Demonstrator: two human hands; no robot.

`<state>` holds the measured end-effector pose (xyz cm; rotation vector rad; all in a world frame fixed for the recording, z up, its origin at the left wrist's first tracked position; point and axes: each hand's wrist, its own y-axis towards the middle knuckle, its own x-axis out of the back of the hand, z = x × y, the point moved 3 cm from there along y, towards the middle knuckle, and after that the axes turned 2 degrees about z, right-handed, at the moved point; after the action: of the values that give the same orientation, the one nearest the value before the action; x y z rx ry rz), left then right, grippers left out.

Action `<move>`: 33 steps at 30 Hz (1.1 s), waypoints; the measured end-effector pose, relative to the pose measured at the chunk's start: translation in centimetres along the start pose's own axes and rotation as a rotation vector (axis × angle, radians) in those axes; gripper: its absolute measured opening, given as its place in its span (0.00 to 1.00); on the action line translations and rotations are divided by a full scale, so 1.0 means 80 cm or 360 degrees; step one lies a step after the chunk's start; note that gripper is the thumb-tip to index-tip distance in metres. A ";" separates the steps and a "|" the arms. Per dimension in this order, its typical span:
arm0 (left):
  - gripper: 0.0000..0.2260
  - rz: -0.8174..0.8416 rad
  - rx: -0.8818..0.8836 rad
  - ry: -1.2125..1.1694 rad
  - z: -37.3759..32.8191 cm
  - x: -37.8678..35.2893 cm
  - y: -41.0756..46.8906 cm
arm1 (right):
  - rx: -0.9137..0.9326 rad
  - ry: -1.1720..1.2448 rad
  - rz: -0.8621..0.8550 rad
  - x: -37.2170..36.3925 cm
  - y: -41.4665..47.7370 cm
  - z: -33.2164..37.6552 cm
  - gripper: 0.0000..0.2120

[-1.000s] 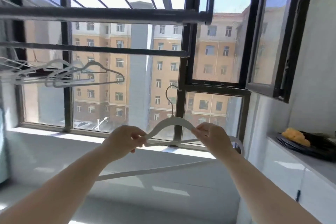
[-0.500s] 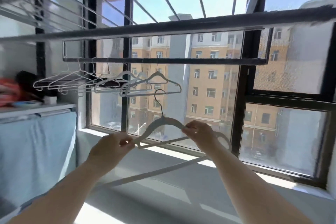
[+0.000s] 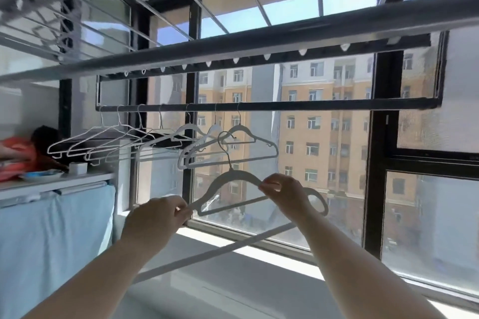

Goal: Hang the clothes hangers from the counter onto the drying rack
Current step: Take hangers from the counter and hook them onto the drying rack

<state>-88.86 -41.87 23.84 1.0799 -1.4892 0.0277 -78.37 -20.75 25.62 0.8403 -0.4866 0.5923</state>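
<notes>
A white hanger (image 3: 234,176) with a metal hook is held level in front of the window, below the rack. My left hand (image 3: 158,217) pinches its left end. My right hand (image 3: 282,193) pinches its right shoulder, and the hanger's right end loops out past that hand. Its hook points up, a little under the drying rack's dark lower bar (image 3: 311,105). Several hangers (image 3: 233,147) hang in a row on the left half of that bar, thin wire ones at the left and thicker white ones toward the middle.
A thick grey rack rail (image 3: 259,41) with clip holes crosses overhead. To the left, a white counter (image 3: 51,184) holds a plate, red cloth and a small box above a light blue curtain. The window sill (image 3: 233,235) lies below. The bar's right half carries nothing.
The view has turned left and tilted up, bringing the rack and hung hangers closer. Both hands have lifted the hanger nearer the lower bar.
</notes>
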 end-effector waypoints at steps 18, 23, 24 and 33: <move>0.12 -0.0352 -0.0232 -0.0112 -0.019 -0.066 0.211 | 0.0111 -0.0442 -0.0267 0.036 0.195 -0.057 0.19; 0.13 -0.0446 -0.0319 -0.0116 -0.034 -0.061 0.261 | 0.0092 -0.0952 -0.0465 0.075 0.243 -0.043 0.22; 0.13 -0.0459 -0.0330 -0.0093 -0.037 -0.060 0.271 | 0.0079 -0.1056 -0.0477 0.080 0.253 -0.042 0.22; 0.14 -0.0399 -0.0352 0.0085 -0.056 -0.078 0.332 | -0.0220 -0.1369 -0.0518 0.111 0.303 -0.049 0.29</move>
<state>-102.80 -20.66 34.73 1.0684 -1.2673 -0.2762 -87.09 -2.27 41.88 0.9958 -1.1278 -0.1364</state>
